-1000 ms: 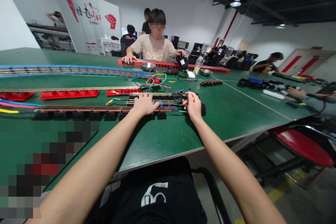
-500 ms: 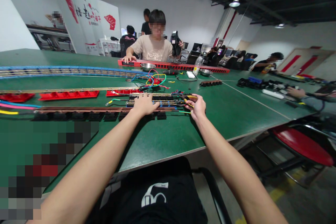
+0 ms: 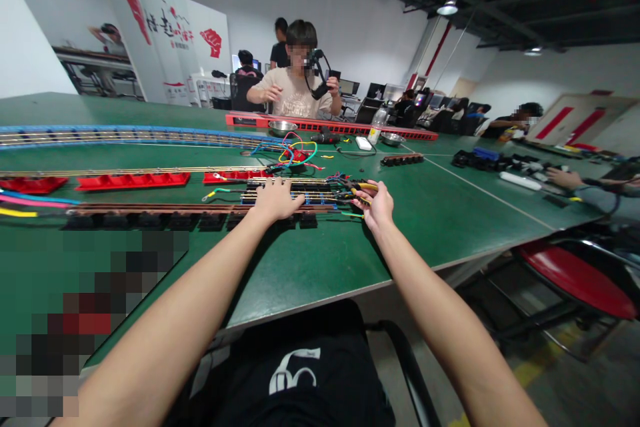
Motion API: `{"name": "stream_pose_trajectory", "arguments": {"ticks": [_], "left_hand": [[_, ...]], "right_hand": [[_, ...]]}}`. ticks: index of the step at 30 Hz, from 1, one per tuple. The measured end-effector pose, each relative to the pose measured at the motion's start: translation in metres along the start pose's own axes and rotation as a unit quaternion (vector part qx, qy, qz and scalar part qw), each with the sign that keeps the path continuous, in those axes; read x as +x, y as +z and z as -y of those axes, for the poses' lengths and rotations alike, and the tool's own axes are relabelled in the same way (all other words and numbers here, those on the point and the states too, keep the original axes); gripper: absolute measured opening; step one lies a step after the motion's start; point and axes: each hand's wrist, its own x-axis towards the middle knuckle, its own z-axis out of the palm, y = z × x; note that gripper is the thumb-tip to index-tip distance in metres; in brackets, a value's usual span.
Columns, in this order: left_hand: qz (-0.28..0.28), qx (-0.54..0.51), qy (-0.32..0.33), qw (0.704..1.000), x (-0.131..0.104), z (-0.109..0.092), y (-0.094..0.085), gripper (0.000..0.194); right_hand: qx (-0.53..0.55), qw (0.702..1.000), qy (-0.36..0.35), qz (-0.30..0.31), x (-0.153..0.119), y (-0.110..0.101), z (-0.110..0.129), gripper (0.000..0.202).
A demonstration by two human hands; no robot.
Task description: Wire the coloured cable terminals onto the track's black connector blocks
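Note:
My left hand [image 3: 277,201] lies across the blue-and-black rail assembly [image 3: 320,197], fingers stretched and spread over its rods. In my right hand [image 3: 379,205] is a pair of yellow-handled pliers [image 3: 368,186], the jaws pointing left at the wires by the assembly's right end. What the jaws touch is too small to make out. Below that end a thin green-yellow wire [image 3: 352,215] sticks out. Along the near side runs a brown rail on black supports [image 3: 150,217]. A green-yellow wire with a ring terminal [image 3: 215,192] reaches left from the assembly.
Red supports [image 3: 134,180] and a long blue rail [image 3: 125,136] lie to the left. Beyond my hands are tangled coloured wires [image 3: 300,152], a metal bowl [image 3: 283,127], a bottle [image 3: 376,125] and a long red rail [image 3: 345,127]. A co-worker [image 3: 300,83] sits opposite.
My hands have hardly moved. The co-worker opposite has lifted a hand off the red rail and brought a black headset in front of the body, up near the face.

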Motion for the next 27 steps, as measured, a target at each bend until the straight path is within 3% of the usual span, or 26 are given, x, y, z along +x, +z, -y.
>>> {"name": "stream_pose_trajectory", "arguments": {"ticks": [5, 8, 11, 15, 19, 21, 24, 27], "left_hand": [[-0.006, -0.003, 0.007, 1.000, 0.000, 0.001, 0.000, 0.068], [0.000, -0.005, 0.006, 1.000, 0.000, 0.001, 0.000, 0.068], [0.003, -0.003, 0.002, 1.000, 0.000, 0.001, 0.000, 0.068], [-0.006, 0.000, 0.003, 1.000, 0.000, 0.001, 0.002, 0.068], [-0.012, 0.002, 0.001, 1.000, 0.000, 0.002, 0.004, 0.068], [-0.013, 0.002, 0.003, 1.000, 0.001, 0.003, 0.004, 0.068], [-0.014, 0.000, 0.009, 1.000, 0.001, 0.003, 0.004, 0.070], [-0.014, 0.001, 0.011, 1.000, 0.000, 0.003, 0.003, 0.069]], "right_hand": [[-0.021, 0.999, -0.028, 0.018, -0.004, 0.003, -0.001, 0.021], [-0.088, 0.990, -0.093, 0.052, -0.007, 0.004, -0.007, 0.026], [-0.200, 0.958, -0.185, 0.086, -0.009, 0.002, -0.012, 0.034], [-0.287, 0.913, -0.277, 0.085, -0.015, -0.005, -0.005, 0.034], [-0.336, 0.867, -0.361, 0.076, -0.047, -0.021, 0.015, 0.030], [-0.329, 0.875, -0.351, 0.060, -0.071, -0.035, 0.024, 0.032], [-0.294, 0.913, -0.276, 0.051, -0.103, -0.058, 0.030, 0.038], [-0.282, 0.930, -0.232, 0.047, -0.117, -0.073, 0.032, 0.042]]}}
